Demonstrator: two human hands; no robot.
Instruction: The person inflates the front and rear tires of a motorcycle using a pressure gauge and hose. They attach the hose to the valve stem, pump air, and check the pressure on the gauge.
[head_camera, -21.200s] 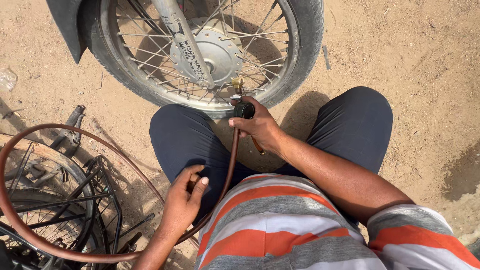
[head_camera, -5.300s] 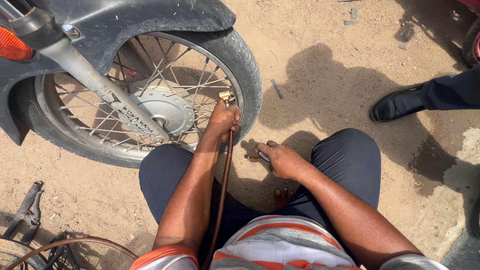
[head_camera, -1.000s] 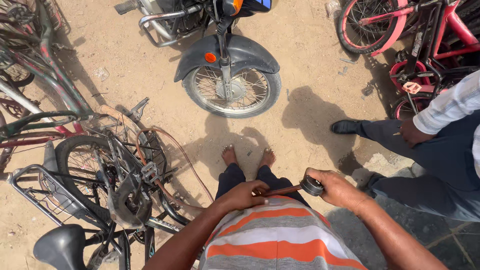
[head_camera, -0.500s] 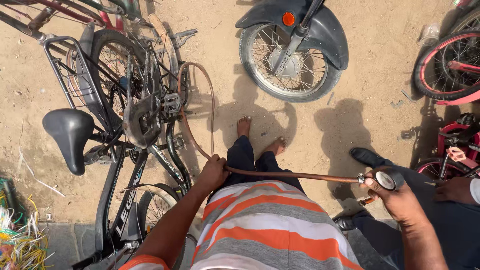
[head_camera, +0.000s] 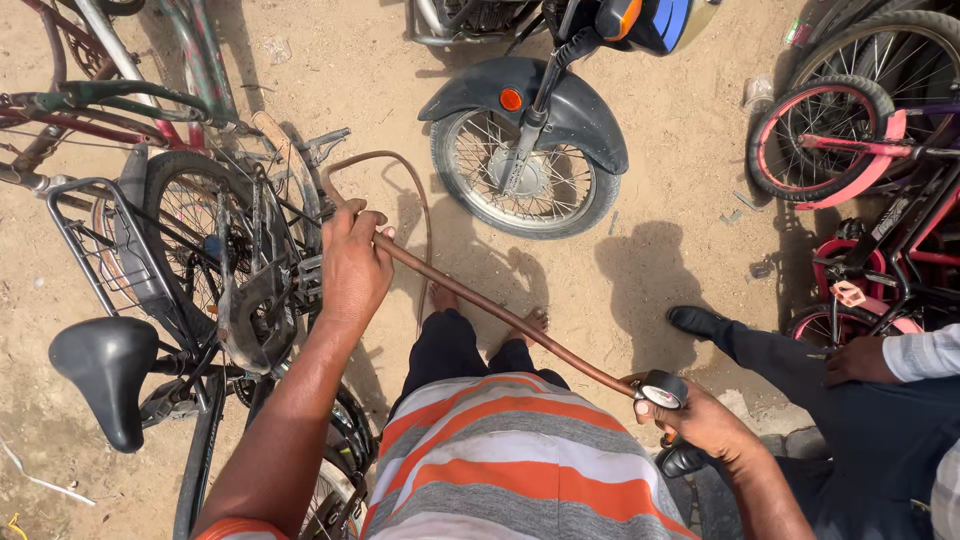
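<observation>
I stand on sandy ground, looking down at my striped shirt and bare feet. My left hand (head_camera: 352, 268) is raised and closed around a brown air hose (head_camera: 490, 308), beside a bicycle's rear wheel (head_camera: 215, 265). The hose runs down to my right hand (head_camera: 700, 425), which grips its end with a round pressure gauge (head_camera: 660, 390). Beyond my left hand the hose loops back over the ground.
A motorcycle's front wheel (head_camera: 525, 170) with a dark mudguard stands straight ahead. A bicycle with a black saddle (head_camera: 105, 375) and rear rack is on my left. Pink bicycles (head_camera: 850, 140) stand at the right. Another person sits there, shoe (head_camera: 697, 321) forward, hand on knee.
I have turned slightly, so the motorcycle wheel now sits ahead. My left hand has lifted along the hose, up beside the bicycle wheel. My right hand still holds the gauge end.
</observation>
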